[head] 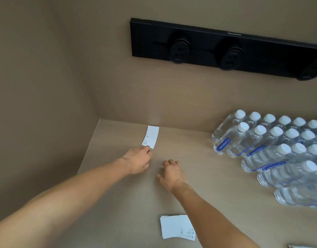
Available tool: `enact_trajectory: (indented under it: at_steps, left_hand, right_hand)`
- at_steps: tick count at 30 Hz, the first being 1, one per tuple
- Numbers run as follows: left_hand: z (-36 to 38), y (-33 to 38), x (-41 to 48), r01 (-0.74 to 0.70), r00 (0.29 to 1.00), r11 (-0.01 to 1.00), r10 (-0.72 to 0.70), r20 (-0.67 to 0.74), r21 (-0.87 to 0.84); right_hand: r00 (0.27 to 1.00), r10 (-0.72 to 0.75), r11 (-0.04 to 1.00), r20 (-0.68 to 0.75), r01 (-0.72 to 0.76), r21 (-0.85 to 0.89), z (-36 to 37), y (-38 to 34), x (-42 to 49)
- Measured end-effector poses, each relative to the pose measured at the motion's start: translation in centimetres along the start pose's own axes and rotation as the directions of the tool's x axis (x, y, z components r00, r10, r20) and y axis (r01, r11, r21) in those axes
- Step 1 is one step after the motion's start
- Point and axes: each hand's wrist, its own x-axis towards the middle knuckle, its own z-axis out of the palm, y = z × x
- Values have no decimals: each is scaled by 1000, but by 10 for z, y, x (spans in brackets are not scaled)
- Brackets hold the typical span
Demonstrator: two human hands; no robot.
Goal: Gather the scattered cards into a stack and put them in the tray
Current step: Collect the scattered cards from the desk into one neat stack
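Note:
A single white card [150,136] lies on the beige tabletop near the back left corner. My left hand [138,161] reaches to it, fingertips touching its near edge; whether it grips the card is unclear. My right hand [170,173] hovers palm-down just right of the left, fingers curled and apart, holding nothing. A loose stack of white cards [177,227] lies close to me, beside my right forearm. No tray is clearly in view; a thin pale edge [304,246] shows at the bottom right.
Rows of clear water bottles with white caps [279,151] fill the table's right side. A black socket strip [225,49] is mounted on the back wall. A beige side wall [38,104] closes off the left.

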Motion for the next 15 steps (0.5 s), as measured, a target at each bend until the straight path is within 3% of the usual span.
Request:
enact_trajectory:
  at_steps: [6,15]
  left_hand:
    - [-10,-22,33,-7,1000,999,7,11,47]
    - [-26,-47,70,13,999,997,-16,50,73]
  right_hand:
    - [999,35,995,-25,-33,96,-9,-23,41]
    - [970,238,933,-45,-216,288,-15,-53,89]
